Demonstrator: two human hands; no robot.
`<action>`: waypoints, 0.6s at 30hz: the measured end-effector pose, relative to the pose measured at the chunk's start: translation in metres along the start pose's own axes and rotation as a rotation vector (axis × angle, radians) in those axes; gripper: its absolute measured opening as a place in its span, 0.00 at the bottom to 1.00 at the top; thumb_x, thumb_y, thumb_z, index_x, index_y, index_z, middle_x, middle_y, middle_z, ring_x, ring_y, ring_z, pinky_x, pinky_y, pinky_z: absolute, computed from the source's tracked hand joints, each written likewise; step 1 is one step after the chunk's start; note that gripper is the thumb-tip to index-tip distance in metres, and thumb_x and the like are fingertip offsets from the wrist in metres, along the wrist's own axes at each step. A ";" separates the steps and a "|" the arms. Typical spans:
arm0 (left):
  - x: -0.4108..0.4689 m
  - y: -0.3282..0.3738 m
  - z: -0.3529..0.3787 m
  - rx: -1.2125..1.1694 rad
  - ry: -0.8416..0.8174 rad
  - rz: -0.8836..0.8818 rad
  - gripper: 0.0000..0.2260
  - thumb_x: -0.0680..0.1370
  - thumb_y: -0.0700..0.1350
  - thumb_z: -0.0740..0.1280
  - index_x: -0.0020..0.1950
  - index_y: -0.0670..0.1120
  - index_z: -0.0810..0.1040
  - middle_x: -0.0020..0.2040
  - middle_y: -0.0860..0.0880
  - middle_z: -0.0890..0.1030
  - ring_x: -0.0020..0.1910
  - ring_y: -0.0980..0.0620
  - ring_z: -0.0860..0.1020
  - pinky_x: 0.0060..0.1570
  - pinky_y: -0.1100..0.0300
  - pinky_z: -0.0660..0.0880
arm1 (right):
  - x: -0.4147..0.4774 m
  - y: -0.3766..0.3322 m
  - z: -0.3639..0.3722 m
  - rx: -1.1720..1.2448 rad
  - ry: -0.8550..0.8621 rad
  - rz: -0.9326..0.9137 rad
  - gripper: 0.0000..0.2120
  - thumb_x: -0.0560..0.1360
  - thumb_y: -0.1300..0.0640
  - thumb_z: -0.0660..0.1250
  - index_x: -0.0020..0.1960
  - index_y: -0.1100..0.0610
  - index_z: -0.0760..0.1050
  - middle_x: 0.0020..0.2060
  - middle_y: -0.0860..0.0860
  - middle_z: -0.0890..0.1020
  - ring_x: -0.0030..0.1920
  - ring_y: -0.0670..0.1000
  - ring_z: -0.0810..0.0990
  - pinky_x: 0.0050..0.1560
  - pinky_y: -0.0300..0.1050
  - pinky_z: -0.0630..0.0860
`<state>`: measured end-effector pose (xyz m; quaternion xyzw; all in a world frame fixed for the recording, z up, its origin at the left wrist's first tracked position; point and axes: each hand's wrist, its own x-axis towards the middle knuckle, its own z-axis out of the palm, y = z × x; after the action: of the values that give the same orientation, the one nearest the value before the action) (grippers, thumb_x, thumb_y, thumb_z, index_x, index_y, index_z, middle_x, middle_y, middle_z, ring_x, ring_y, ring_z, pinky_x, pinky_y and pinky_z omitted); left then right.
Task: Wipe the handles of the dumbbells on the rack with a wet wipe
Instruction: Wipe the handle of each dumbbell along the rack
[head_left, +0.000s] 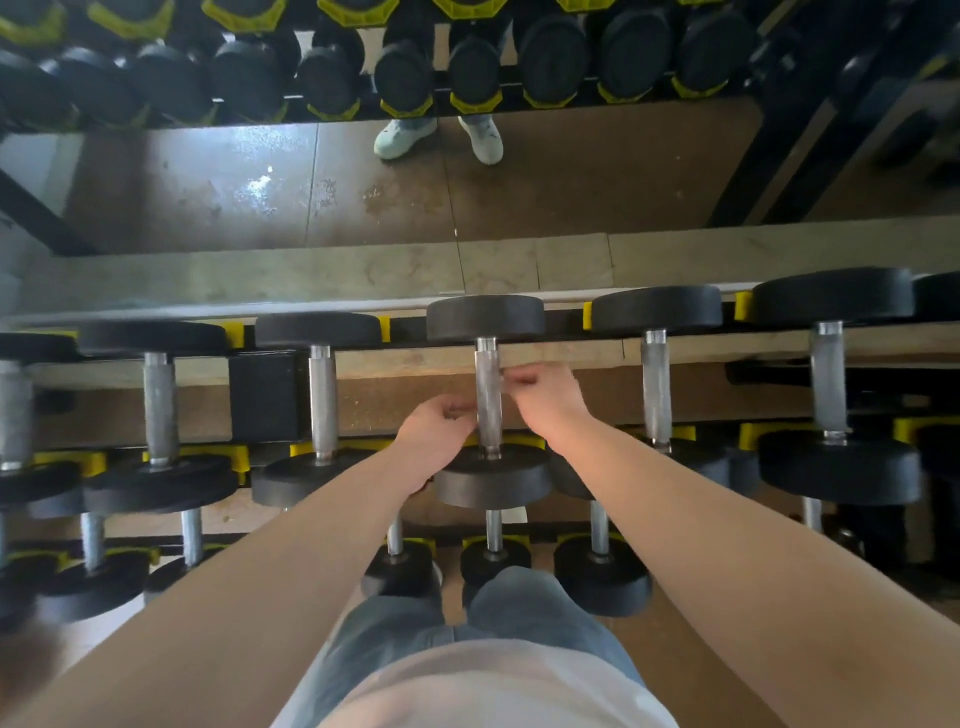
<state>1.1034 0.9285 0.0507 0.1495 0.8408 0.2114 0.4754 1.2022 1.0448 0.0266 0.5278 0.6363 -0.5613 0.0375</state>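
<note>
fingers (457, 411) on my left hand (439, 426) and right hand (545, 397) curl either side of one dumbbell handle (488, 400); i cannot tell whether they grip anything.

Black dumbbells (493, 475) with steel handles (323, 400) lie on rack (265, 395).

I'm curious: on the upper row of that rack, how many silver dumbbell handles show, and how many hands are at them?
Handles seen whole: 5
Handle cut off at the left edge: 1
Hands, the left hand and the right hand: 2
Total: 8
</note>
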 end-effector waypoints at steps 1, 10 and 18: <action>-0.001 0.000 0.000 0.007 -0.009 0.005 0.17 0.84 0.49 0.65 0.74 0.52 0.74 0.71 0.50 0.77 0.68 0.48 0.75 0.65 0.53 0.73 | -0.006 0.009 0.000 -0.121 -0.080 0.017 0.10 0.81 0.55 0.69 0.60 0.51 0.83 0.59 0.49 0.83 0.52 0.46 0.78 0.55 0.43 0.74; 0.001 -0.002 0.000 0.036 -0.057 0.030 0.19 0.85 0.47 0.62 0.77 0.53 0.73 0.75 0.50 0.74 0.74 0.47 0.71 0.73 0.50 0.68 | 0.015 -0.005 -0.003 0.212 -0.087 0.140 0.08 0.81 0.63 0.66 0.54 0.54 0.83 0.50 0.54 0.85 0.52 0.54 0.83 0.54 0.48 0.80; 0.004 -0.007 0.001 0.031 -0.040 0.042 0.21 0.85 0.45 0.62 0.78 0.54 0.69 0.77 0.50 0.71 0.76 0.47 0.69 0.74 0.50 0.66 | 0.009 0.020 -0.013 -0.298 -0.423 0.017 0.13 0.82 0.58 0.65 0.65 0.51 0.79 0.51 0.44 0.79 0.53 0.49 0.79 0.56 0.46 0.75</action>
<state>1.1019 0.9246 0.0441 0.1787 0.8309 0.2055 0.4852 1.2197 1.0566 0.0128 0.3926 0.6857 -0.5589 0.2518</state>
